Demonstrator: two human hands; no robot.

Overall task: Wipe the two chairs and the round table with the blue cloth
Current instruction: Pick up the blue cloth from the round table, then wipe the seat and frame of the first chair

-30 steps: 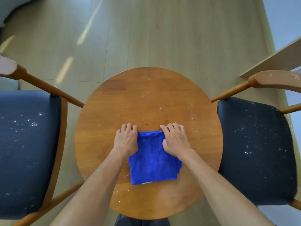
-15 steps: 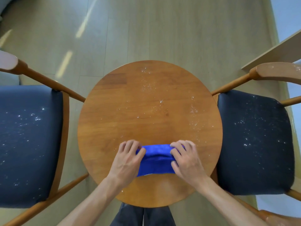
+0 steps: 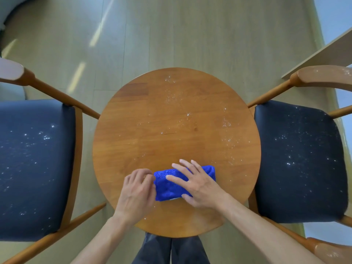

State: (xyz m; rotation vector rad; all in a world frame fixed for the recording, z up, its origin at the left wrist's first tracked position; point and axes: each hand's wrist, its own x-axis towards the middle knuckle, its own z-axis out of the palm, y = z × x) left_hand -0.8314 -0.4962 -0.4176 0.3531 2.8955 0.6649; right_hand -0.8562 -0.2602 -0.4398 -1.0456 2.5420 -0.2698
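Legs (image 3: 171,250): dark trousers just under the near table edge.
Left hand (image 3: 136,193): fingers curled at the left end of the cloth, seemingly pinching its edge; contact partly hidden, so hard to confirm.
Right hand (image 3: 198,184): flat, fingers spread and straight, pressing down on top of the cloth; no grasp, only pressure.
Blue cloth (image 3: 167,185): now a compact folded pad on the near part of the table, between the two hands.
Change: a second ago spread longer toward the body; half a second ago doubled into a narrow band under both hands; now folded, with the right hand shifted from the end onto the top.
Meaning: folding likely finished, wiping not yet begun.
Round table (image 3: 177,119): white specks scattered over the middle, right and far parts, untouched.
Left chair (image 3: 36,164): dark seat dotted with white specks, unwiped.
Right chair (image 3: 299,159): same specks on the seat, a few on the armrest.
Floor (image 3: 171,35): pale planks beyond the table.
Writing: none readable; a pale sliver at the cloth's near edge, possibly a tag, too small to read.
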